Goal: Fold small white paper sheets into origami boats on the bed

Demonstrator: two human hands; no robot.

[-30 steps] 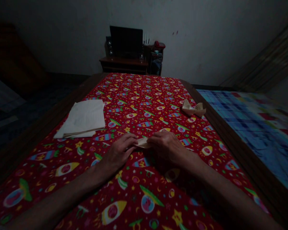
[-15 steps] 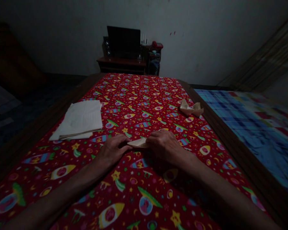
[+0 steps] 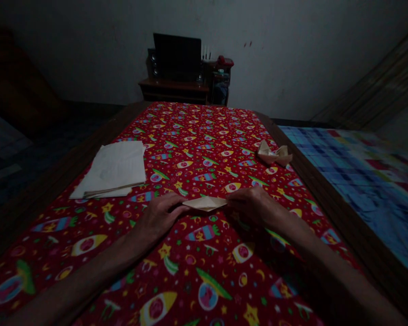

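As L hand [image 3: 161, 212] pinches left tip of folded paper [image 3: 206, 203], R hand [image 3: 258, 204] is clamped on right tip, item between both, nr. centre of patterned cloth [image 3: 190, 244]. Paper stack [image 3: 117, 165] far left; 2nd folded pc. [image 3: 275, 156] far right, nr. worktop edge [image 3: 310, 181].

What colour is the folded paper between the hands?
The folded paper looks pale beige in the dim light, best seen in the head view.

A black monitor [image 3: 177, 54] stands on a dark desk [image 3: 175, 86] at top centre, a red telephone [image 3: 225, 61] to its right; checked fabric [image 3: 321, 158] spreads at right.
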